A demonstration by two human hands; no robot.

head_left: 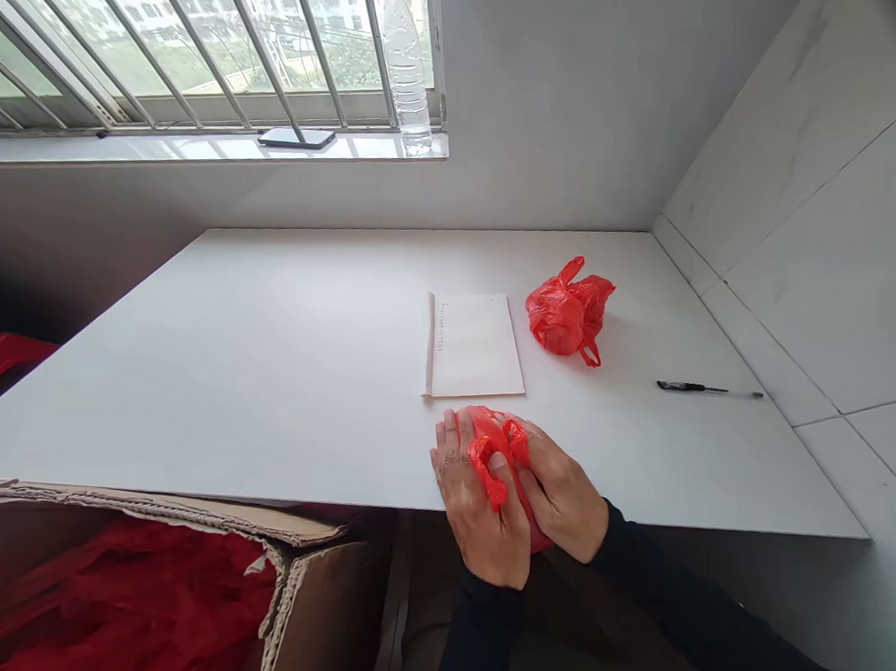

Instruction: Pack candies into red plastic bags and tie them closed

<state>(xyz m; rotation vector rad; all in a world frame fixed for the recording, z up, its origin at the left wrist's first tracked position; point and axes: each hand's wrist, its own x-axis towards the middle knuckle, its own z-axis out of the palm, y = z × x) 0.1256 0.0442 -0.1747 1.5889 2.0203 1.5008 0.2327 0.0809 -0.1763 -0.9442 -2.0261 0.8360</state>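
Note:
At the table's front edge, a red plastic bag (489,435) is bunched between my two hands. My left hand (476,504) lies along its left side, fingers pointing away from me and thumb pressed on the gathered plastic. From the right, my right hand (565,490) closes round the bag, its fingertips partly hidden by the plastic. What is inside the bag, if anything, is hidden. Just beyond my hands lies a notepad (477,346) with a blank-looking page, its cover folded to the left. A second red plastic bag (567,311) sits crumpled to the notepad's right.
A black pen (691,388) lies on the white table (306,363) near the tiled right wall. At lower left stands a cardboard box (313,623) with red material (147,612) in it. The windowsill holds a phone (294,138) and a clear plastic bottle (406,72).

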